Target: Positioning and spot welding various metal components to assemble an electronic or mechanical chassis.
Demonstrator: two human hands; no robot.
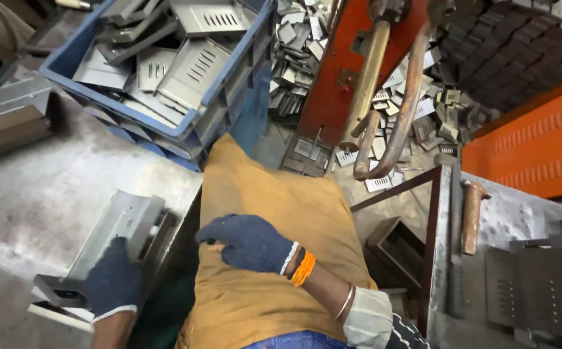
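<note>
At the lower left of the frame the left hand (pixel 114 279), in a dark knit glove, grips a folded grey metal bracket (pixel 116 242) that lies on the grey bench (pixel 42 194). The fingers curl around the bracket's near end, so the piece runs up and away from the palm toward the centre of the frame, its long channel tilted; the hold looks like one suited to lifting or sliding the piece off the bench edge.

The right hand (pixel 248 242), also gloved, rests in the middle of the frame on a mustard-yellow cloth (pixel 274 194) that covers the lap, probably as protection from sharp sheet edges. Its fingers are bent and close together with nothing clearly between them; a small light spot shows under them, too small to name.

In the upper left a blue crate (pixel 242 58) holds louvred metal panels (pixel 194 64), within reach. Upper centre stand copper-coloured arms (pixel 365 77) of an orange machine (pixel 333 84), with small plates (pixel 391 84) scattered on the floor behind them. A wooden-handled tool (pixel 472 216) lies at right.
</note>
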